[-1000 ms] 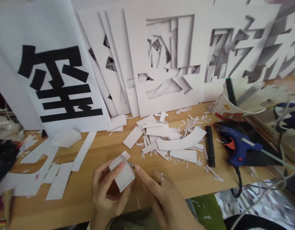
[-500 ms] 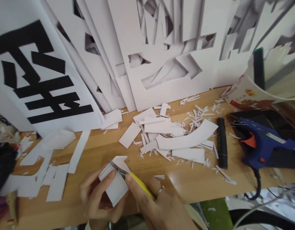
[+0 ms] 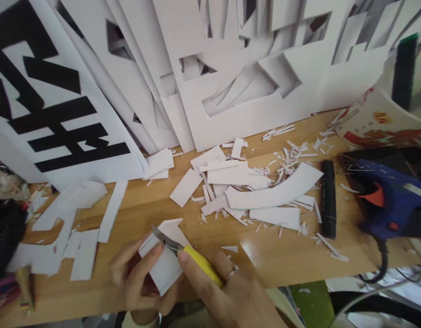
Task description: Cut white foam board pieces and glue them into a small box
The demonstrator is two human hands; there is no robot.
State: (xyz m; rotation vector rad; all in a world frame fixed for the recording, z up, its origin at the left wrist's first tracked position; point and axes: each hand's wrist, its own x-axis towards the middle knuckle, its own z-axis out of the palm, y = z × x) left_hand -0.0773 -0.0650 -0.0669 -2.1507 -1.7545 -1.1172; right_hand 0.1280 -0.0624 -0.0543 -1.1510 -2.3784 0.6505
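Near the table's front edge, my left hand grips a small white foam board piece with folded or stepped edges, the thumb lying on its face. My right hand, with a ring on one finger, is closed round a yellow utility knife. The blade rests on or just over the upper part of the piece, close to my left thumb; whether it cuts into the surface I cannot tell. Beyond my hands lie white board offcuts, among them a curved strip.
A blue glue gun and a black marker-like stick lie at right, below a paper bucket. Cut-out white boards lean at the back. A sheet with black shapes and more white pieces are at left.
The view has shifted slightly, so the glue gun and bucket sit farther right. The knife blade has moved a little toward the piece's upper left edge; both hands keep their hold.
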